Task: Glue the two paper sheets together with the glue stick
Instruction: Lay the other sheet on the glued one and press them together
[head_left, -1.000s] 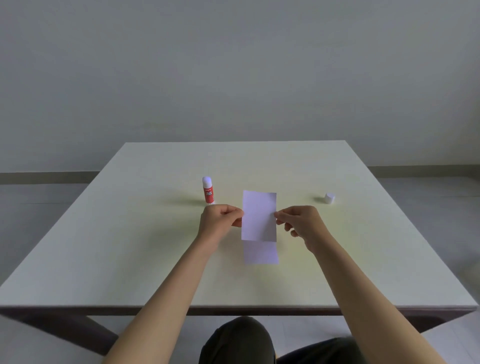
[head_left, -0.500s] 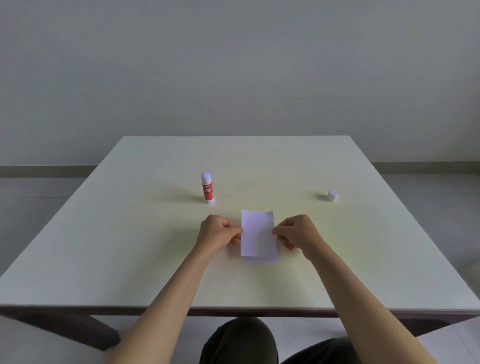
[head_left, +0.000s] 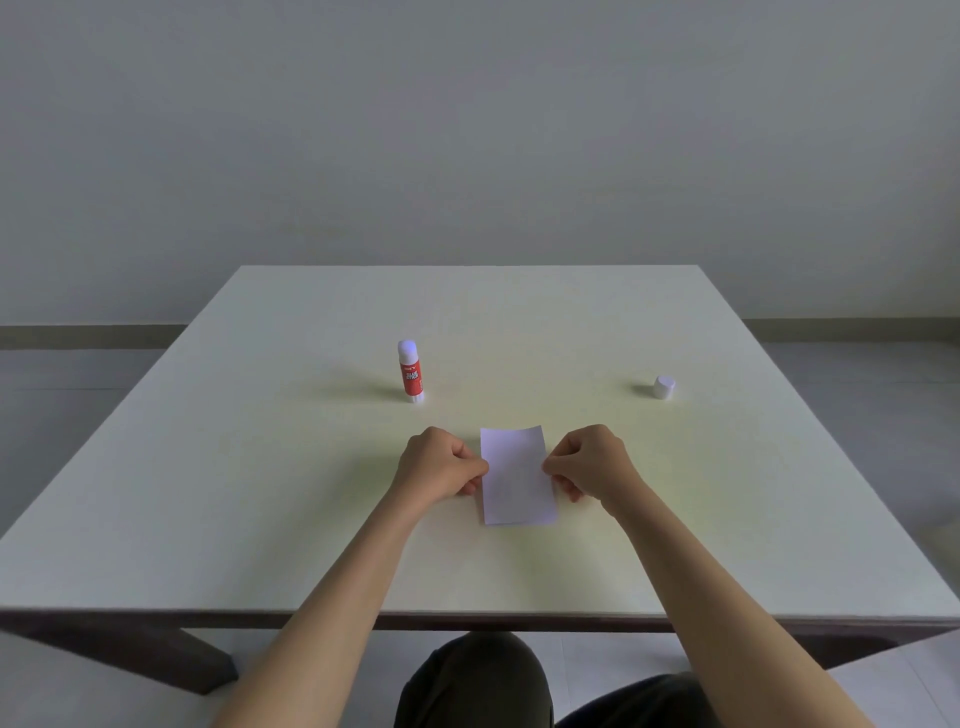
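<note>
A small white paper sheet (head_left: 517, 475) lies over a second sheet on the table, covering it almost fully; only a thin edge of the lower sheet shows at the bottom. My left hand (head_left: 439, 465) pinches the top sheet's left edge. My right hand (head_left: 589, 462) pinches its right edge. The far end of the top sheet curls up slightly. A red and white glue stick (head_left: 410, 371) stands upright and uncapped behind my left hand. Its white cap (head_left: 663, 387) sits apart at the right.
The pale table (head_left: 260, 493) is square, with its near edge just in front of my knees. A grey wall and floor lie beyond the far edge.
Both hands lowered the top sheet toward me and down onto the lower sheet, which was visible below it before and is now nearly covered.
</note>
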